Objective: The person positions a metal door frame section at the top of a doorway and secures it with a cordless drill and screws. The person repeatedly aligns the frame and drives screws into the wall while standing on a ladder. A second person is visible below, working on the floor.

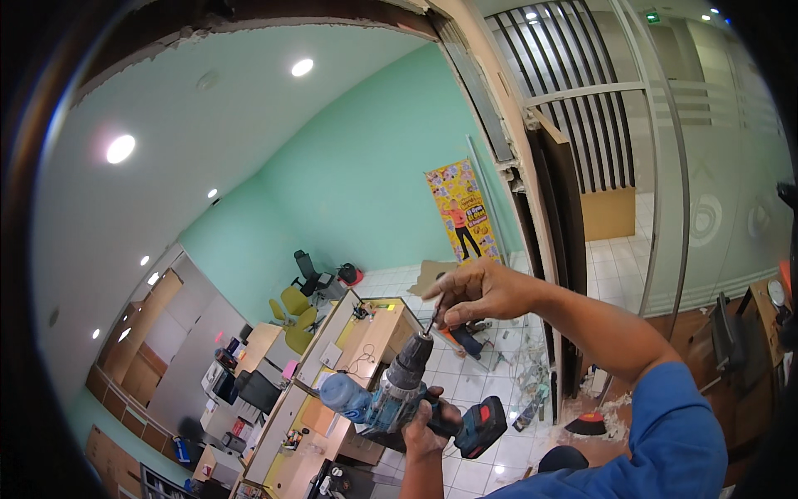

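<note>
My left hand (pixel 422 431) is wrapped round the grip of a cordless drill (pixel 403 384), whose black and blue battery (pixel 480 427) sticks out to the right. The drill's chuck points up and slightly right. Above it, my right hand (pixel 486 293) reaches in from the right with thumb and fingers pinched together. Between those fingertips is a thin dark bit or screw (pixel 431 321) standing at the chuck's tip; which of the two I cannot tell. My right arm wears a blue sleeve (pixel 677 420).
Desks with low partitions (pixel 332 341) stand below left, with a blue water bottle (pixel 341 394) behind the drill. A rough door frame (pixel 532 191) rises at right. Broken debris (pixel 536 374) and a broom head (pixel 587 424) lie on the floor. Someone crouches behind my right hand, near blue trousers (pixel 468 339).
</note>
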{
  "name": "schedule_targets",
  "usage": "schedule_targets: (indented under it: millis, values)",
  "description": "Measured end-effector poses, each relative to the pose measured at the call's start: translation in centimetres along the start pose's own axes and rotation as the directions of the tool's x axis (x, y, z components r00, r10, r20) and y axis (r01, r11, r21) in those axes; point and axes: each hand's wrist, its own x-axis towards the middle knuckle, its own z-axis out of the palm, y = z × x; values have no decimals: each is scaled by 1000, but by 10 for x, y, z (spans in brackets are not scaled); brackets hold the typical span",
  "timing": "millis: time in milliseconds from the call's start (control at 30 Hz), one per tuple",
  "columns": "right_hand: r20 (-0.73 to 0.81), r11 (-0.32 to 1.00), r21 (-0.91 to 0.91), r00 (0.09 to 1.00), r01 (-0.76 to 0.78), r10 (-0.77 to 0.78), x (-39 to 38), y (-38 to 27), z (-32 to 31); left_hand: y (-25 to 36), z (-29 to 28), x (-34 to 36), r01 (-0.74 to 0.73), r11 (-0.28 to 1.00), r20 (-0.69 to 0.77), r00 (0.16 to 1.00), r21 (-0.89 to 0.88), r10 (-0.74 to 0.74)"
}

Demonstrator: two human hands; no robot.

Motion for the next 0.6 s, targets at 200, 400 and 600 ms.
schedule_targets:
  millis: [200, 400, 600]
  values:
    - [-529, 588, -756, 797, -287, -291, 24, 10, -94, -1, 12, 16, 42, 994, -16, 999, -105, -43]
    - [-259, -140, -834, 603, -534, -755, 58, 4, -222, -3, 14, 29, 15, 999, -7, 1000, -45, -16]
    - [-157, -219, -783, 525, -582, -836, 97, -7, -271, -12, 8, 46, -9, 999, -36, 999, -52, 7]
